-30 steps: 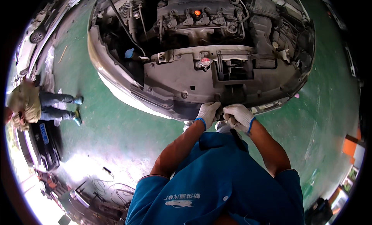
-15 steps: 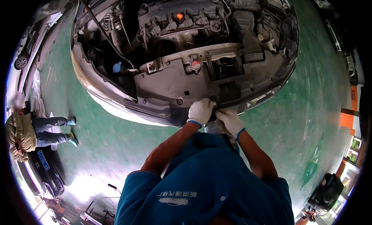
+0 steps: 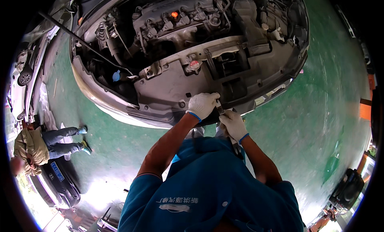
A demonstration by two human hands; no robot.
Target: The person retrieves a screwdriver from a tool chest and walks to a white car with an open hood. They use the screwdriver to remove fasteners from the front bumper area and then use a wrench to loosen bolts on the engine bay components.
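- while the white-gloved left hand (image 3: 203, 105) rests at the grey plastic front cover (image 3: 164, 87), its fingers are bent; how far its grip is closed, and on what, i cannot tell.
- the white-gloved right hand (image 3: 234, 125) has its grip curled closed around the lower end of a slim silver metal tool (image 3: 219, 107).
- that tool slants between both hands, near the cover's front edge.

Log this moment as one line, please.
left grip: gloved, at upper end of slim metal piece; right grip: gloved, at its lower end; car: engine exposed; other person: at picture's left
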